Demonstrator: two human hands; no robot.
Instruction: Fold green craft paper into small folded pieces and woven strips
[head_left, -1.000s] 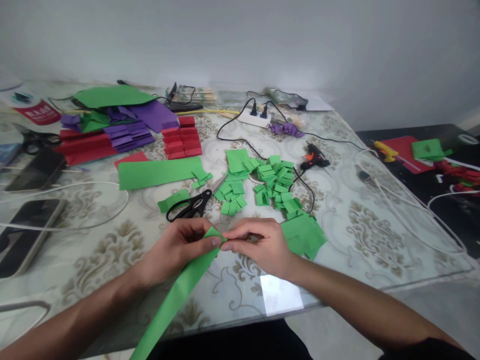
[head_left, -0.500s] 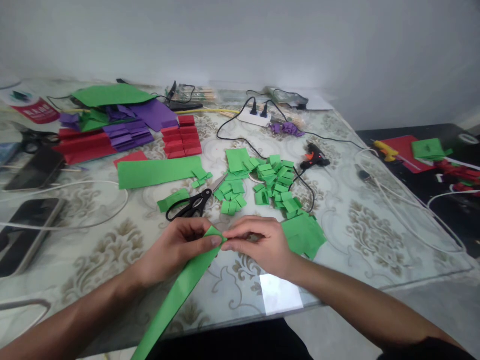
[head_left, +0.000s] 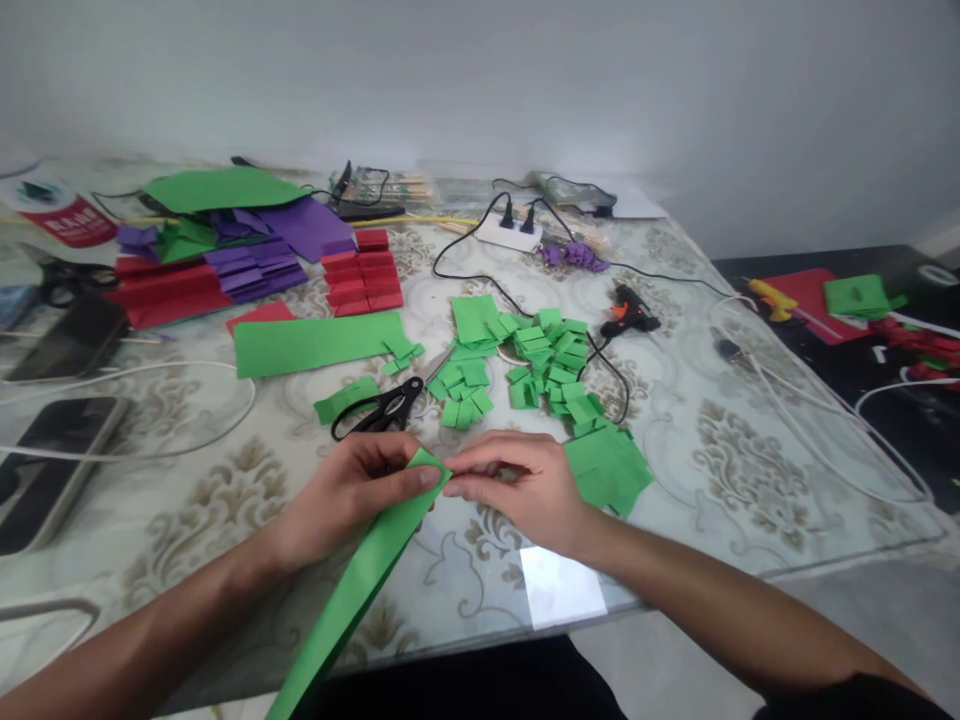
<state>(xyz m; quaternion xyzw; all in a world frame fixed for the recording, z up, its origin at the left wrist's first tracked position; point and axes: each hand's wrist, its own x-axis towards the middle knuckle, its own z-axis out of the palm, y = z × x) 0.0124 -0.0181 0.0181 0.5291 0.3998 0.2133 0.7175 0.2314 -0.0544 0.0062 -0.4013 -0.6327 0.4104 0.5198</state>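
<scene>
Green paper strip is what I have between my hands, just above the near part of the surface. Its long axis runs aslant: the far end sits at my fingertips, and the rest drops toward the near left, out past the near edge, where I lose sight of its other end. My left hand grips it close to that far end, thumb pressed flat on top and fingers curled beneath. My right hand is narrow, thumb and forefinger pinched on the corner at the strip's right edge. So the strip lies to the left of my right hand and passes under my left thumb; the left hand covers more of it, while the right touches only that corner. Just beyond my left hand lie the scissors, blades pointing far right at the small green pieces. The larger green pieces lie just right of my right hand.
</scene>
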